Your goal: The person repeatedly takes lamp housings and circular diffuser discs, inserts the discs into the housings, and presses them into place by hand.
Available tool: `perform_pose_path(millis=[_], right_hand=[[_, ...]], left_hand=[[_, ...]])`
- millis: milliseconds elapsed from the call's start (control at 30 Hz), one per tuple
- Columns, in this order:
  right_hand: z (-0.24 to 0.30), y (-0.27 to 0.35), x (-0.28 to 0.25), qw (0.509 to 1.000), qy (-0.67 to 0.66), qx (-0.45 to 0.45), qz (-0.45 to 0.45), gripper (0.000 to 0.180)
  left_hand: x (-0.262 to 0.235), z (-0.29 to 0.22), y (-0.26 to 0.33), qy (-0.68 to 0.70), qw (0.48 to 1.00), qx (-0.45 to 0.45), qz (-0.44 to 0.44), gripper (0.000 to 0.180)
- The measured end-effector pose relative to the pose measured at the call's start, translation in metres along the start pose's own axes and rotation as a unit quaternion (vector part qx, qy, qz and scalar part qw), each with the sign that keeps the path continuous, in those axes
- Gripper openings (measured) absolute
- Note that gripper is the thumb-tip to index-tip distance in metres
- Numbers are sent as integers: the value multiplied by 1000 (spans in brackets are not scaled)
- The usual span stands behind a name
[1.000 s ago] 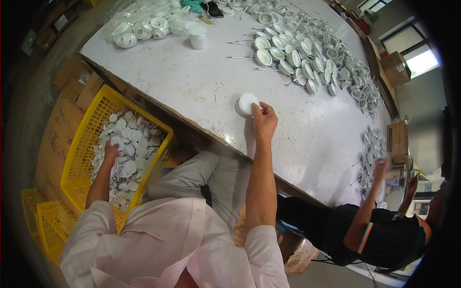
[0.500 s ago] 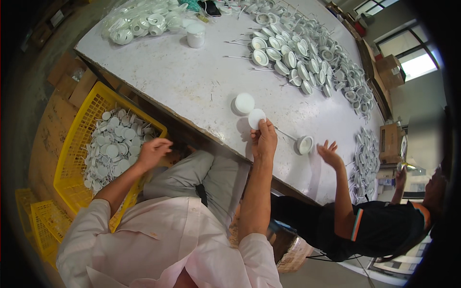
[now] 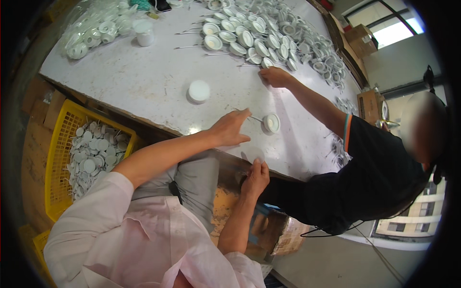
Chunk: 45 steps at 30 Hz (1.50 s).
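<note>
My right hand (image 3: 256,178) pinches a thin white disc (image 3: 255,153) by its lower side, just over the table's front edge. To its upper left, my left hand (image 3: 231,128) reaches over the tabletop with thumb and forefinger apart and nothing visible between them. Its fingertips are close to the wire of a white round cup-shaped fitting (image 3: 271,123), which lies by itself on the table. Further left stands a short white round piece (image 3: 199,91), possibly a small stack of discs.
A co-worker's hand (image 3: 276,77) touches the near edge of a heap of white wired fittings (image 3: 261,45). At the far left are a clear bag of white parts (image 3: 98,31) and a white tub (image 3: 143,32). A yellow basket (image 3: 56,168) beside my legs holds many white discs with wires.
My left hand has come from above the basket to over the table. The right hand has drawn the disc back toward the table edge. The co-worker's hand has moved to the heap.
</note>
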State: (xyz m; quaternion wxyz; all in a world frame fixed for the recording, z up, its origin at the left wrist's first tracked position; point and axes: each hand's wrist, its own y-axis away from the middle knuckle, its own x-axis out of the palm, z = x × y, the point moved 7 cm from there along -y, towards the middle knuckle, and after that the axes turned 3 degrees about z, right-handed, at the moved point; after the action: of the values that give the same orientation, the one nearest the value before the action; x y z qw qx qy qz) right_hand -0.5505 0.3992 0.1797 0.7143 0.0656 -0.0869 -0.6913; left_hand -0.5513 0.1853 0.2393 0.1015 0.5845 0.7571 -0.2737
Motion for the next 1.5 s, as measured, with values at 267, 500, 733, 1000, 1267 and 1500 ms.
perform_pose_path(millis=[267, 500, 733, 1000, 1267, 1500], right_hand=[[27, 30, -54, 993, 80, -51, -78, 21], [10, 17, -61, 997, -52, -13, -52, 28], [37, 3, -20, 991, -129, -25, -9, 34], [27, 13, 18, 999, -23, -8, 38, 27], [29, 23, 37, 997, -27, -38, 64, 32], [25, 27, 44, 994, -32, -36, 99, 33]], left_hand=[[76, 10, -84, -189, 976, -82, 66, 83], [90, 22, -83, -77, 992, -69, 76, 72], [35, -26, 6, 67, 997, -15, 16, 75], [8, -42, 51, 93, 996, 0, -5, 71], [0, -46, 67, 112, 992, -36, 43, 69], [5, -28, 75, 179, 973, -139, 47, 45]])
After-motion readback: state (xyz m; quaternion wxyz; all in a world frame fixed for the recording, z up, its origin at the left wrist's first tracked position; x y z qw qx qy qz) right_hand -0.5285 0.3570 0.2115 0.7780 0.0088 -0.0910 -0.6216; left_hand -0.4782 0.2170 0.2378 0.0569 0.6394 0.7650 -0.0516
